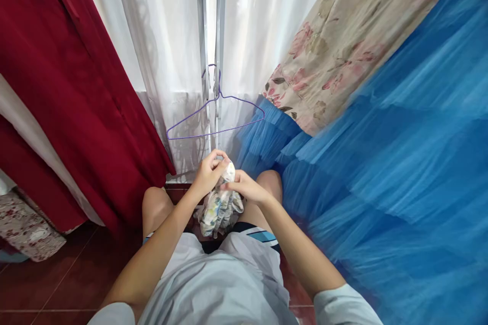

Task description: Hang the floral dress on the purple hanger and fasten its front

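Note:
Between my knees hangs a bunched piece of patterned cloth, pale with grey, yellow and blue marks and ruffled folds. My left hand pinches its upper end, thumb and fingers closed on the fabric. A little lower, at the right side of the same cloth, my right hand grips it with thumb and fingers. What garment or cover it is cannot be made out. Just beyond my hands, an unfilled purple wire hanger hangs by its hook from a metal frame.
White curtains hang in front of me. Dark red fabric falls on the left, with floral cloth low beside it. On the right are a floral curtain and layered blue tulle. The floor has dark red tiles.

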Tool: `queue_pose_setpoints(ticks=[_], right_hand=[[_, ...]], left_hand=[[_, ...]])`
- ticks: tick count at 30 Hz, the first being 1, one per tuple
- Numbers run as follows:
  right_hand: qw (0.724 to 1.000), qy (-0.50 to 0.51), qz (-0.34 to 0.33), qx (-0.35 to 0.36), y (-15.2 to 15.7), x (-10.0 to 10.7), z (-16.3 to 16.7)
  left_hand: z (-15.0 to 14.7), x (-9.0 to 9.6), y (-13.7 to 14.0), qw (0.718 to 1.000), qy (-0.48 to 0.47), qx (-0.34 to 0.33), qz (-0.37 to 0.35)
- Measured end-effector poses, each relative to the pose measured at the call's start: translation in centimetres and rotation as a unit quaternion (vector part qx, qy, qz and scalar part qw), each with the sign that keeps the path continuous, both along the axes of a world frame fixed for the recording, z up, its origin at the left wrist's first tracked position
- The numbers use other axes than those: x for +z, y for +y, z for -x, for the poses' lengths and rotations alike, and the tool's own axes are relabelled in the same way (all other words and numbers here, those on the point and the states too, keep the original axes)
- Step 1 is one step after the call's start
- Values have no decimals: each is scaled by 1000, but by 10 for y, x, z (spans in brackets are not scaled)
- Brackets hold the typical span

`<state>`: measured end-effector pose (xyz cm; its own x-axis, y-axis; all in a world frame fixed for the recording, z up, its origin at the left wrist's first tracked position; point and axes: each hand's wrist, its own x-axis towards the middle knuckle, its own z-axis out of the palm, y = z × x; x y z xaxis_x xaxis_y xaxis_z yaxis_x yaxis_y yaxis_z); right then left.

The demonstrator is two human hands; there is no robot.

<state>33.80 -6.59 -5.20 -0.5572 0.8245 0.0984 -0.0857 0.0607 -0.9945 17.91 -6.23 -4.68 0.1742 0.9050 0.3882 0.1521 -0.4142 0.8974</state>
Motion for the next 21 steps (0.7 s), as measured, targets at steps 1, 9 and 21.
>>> queue_pose_setpoints(ticks=[1, 9, 21], right_hand=[[999, 23, -1, -30, 2, 3, 0], [983, 47, -100, -150, 4, 41, -44], [962, 7, -207, -180, 45, 78, -56]], left_hand=[[3, -5, -1, 998, -29, -38, 43], [50, -65, -37, 961, 1, -176, 216], [197, 8, 28, 881, 449, 126, -78]])
